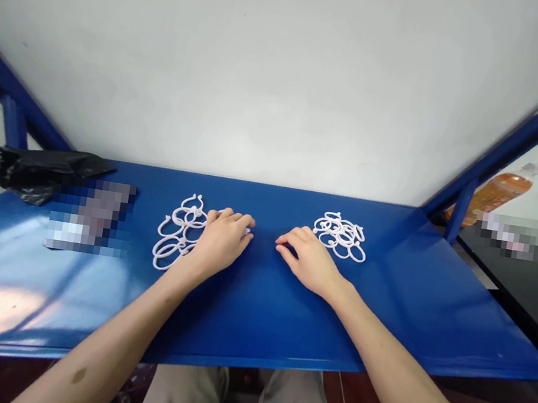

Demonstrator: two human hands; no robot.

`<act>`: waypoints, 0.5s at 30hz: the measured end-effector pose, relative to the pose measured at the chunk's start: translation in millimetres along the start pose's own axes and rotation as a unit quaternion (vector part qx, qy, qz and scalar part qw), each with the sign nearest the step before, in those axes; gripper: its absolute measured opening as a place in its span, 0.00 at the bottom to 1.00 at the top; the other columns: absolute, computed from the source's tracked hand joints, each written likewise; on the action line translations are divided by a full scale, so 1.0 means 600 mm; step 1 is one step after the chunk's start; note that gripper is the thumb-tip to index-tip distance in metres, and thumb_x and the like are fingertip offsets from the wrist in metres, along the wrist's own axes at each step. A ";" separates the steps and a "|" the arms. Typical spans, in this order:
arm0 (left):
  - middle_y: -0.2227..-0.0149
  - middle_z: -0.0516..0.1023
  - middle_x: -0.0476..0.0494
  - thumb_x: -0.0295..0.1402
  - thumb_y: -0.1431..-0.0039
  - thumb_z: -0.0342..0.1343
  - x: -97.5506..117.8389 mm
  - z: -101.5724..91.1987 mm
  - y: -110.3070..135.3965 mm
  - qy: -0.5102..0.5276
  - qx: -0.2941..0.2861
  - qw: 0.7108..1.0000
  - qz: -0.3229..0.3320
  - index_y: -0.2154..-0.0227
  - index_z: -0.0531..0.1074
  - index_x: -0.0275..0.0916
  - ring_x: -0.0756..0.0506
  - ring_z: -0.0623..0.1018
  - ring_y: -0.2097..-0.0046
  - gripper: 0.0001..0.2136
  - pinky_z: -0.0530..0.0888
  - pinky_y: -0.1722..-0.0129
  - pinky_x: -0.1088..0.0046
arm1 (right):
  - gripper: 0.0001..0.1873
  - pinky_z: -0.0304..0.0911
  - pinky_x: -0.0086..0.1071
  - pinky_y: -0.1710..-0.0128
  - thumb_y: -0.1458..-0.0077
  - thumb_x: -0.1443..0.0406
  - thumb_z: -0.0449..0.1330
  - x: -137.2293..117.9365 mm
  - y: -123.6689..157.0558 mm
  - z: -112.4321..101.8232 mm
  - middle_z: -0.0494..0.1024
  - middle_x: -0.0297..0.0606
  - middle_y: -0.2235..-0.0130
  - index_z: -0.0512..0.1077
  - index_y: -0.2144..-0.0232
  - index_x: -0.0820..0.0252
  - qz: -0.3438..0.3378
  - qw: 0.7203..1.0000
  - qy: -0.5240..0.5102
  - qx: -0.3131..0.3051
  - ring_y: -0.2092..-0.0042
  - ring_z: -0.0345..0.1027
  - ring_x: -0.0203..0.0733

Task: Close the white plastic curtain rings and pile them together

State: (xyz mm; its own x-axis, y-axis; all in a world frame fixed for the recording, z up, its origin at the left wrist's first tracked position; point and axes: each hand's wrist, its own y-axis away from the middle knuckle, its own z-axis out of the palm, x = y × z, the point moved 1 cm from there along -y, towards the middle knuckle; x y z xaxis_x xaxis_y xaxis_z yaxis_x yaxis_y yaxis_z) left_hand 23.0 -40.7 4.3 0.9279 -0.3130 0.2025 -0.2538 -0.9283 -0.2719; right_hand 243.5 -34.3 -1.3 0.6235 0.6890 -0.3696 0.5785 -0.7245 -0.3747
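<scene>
Two groups of white plastic rings lie on a blue table (253,307). The left group (176,231) is spread out loosely; the right group (342,236) is a tighter pile. My left hand (223,238) rests palm down on the table, its fingers curled and lying over the right edge of the left group. My right hand (308,258) lies palm down just left of the right pile, fingers stretched out and slightly apart, with nothing in it. A narrow strip of bare table separates the two hands.
A crumpled black plastic bag (41,171) lies at the back left, with a blurred-out object (89,215) beside it. An orange drink bottle (501,189) stands beyond the right frame post (463,207). A white wall closes the back.
</scene>
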 end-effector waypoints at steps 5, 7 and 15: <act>0.61 0.81 0.47 0.37 0.32 0.52 0.018 -0.016 -0.001 0.279 0.012 0.959 0.050 0.54 0.74 0.43 0.45 0.77 0.56 0.10 0.71 0.53 0.65 | 0.17 0.72 0.42 0.51 0.36 0.63 0.60 -0.010 -0.002 0.004 0.75 0.42 0.47 0.69 0.45 0.54 0.030 0.992 -0.124 0.017 0.53 0.74 0.43; 0.59 0.81 0.47 0.39 0.32 0.50 0.022 -0.020 -0.001 0.360 -0.008 0.932 0.041 0.53 0.73 0.42 0.46 0.78 0.57 0.11 0.73 0.57 0.68 | 0.13 0.73 0.39 0.54 0.36 0.63 0.60 -0.013 -0.004 0.003 0.77 0.40 0.51 0.70 0.49 0.55 0.038 0.984 -0.171 0.025 0.58 0.75 0.41; 0.57 0.81 0.44 0.41 0.33 0.52 0.030 -0.013 -0.002 0.407 -0.014 0.913 -0.013 0.53 0.72 0.40 0.45 0.80 0.56 0.13 0.75 0.59 0.70 | 0.05 0.72 0.34 0.63 0.38 0.62 0.61 -0.009 -0.010 0.012 0.81 0.34 0.65 0.72 0.60 0.56 0.098 0.947 -0.296 0.075 0.66 0.76 0.38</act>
State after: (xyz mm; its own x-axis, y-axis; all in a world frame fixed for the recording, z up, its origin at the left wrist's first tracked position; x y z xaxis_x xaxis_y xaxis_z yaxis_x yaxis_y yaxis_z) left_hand 37.7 -46.7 15.5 0.4263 -0.3257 0.8439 -0.2523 -0.9387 -0.2348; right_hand 232.9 -33.4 -3.3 0.2804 0.4642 -0.8402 0.3728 -0.8593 -0.3503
